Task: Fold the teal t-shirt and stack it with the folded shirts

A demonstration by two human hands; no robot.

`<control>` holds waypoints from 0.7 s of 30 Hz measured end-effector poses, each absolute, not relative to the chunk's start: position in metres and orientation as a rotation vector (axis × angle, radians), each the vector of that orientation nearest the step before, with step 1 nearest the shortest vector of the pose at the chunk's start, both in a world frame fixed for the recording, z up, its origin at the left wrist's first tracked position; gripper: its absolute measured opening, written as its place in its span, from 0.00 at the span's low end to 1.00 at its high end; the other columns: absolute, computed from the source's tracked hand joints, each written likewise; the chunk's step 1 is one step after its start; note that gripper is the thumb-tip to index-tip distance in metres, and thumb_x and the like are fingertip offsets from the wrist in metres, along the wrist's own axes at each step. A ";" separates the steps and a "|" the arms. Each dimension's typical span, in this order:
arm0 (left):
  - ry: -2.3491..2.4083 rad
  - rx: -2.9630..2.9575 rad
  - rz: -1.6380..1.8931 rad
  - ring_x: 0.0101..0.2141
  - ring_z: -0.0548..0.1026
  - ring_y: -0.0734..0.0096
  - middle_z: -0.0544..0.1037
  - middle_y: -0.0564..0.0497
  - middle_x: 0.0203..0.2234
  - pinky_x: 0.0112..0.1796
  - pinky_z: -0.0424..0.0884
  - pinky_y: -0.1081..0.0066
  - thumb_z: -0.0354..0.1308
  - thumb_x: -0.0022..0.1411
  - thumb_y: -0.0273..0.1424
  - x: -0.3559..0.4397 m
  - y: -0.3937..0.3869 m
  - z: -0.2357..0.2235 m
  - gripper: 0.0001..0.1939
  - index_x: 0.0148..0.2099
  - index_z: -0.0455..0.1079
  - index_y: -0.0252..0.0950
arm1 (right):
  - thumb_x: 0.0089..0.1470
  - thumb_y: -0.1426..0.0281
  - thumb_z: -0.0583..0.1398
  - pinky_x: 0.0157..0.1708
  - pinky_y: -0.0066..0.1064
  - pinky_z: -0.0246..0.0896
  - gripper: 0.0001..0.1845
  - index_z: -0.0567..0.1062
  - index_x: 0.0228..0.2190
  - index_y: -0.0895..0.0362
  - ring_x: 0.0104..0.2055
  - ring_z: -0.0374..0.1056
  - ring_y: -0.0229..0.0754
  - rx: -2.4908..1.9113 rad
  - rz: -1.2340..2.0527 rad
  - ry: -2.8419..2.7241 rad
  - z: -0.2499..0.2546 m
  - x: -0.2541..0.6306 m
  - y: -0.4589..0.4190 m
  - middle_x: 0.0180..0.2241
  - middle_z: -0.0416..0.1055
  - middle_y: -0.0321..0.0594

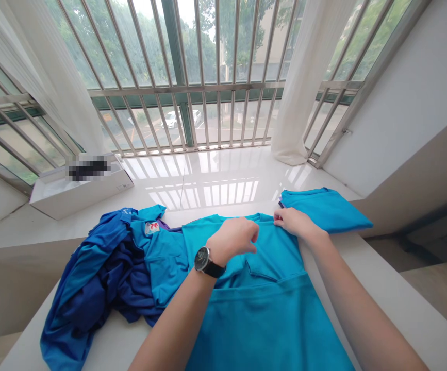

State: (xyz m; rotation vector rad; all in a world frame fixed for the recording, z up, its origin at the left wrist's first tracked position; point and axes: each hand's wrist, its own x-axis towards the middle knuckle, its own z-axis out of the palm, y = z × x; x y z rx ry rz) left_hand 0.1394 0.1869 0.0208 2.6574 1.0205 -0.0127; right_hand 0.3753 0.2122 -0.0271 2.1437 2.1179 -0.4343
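Note:
A turquoise T-shirt (262, 319) lies spread in front of me, its neckline toward the window and its sides partly folded inward. My left hand (234, 239), with a black-strapped watch (203, 261) on the wrist, hovers above the shirt's upper part. Its fingers bend loosely, the thumb stands apart, and nothing shows between them. At the shirt's far right shoulder, my right hand (295, 222) pinches the cloth between thumb and fingers. Just beyond that hand lies a folded turquoise garment (333, 208).
A rumpled pile of blue and navy clothes (111, 273) lies at left, some hanging toward the near edge. An open white box (84, 190) with a blurred dark item stands on the glossy sill (215, 175). Metal window bars (219, 87) and white curtains (295, 93) border the back.

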 end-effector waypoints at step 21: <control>0.984 2.675 -0.497 0.35 0.79 0.56 0.79 0.42 0.31 0.34 0.72 0.67 0.63 0.58 0.23 0.169 0.147 0.026 0.01 0.33 0.74 0.32 | 0.59 0.71 0.56 0.30 0.31 0.56 0.10 0.77 0.36 0.57 0.40 0.72 0.49 2.170 -0.397 2.138 -0.030 0.375 0.212 0.39 0.77 0.49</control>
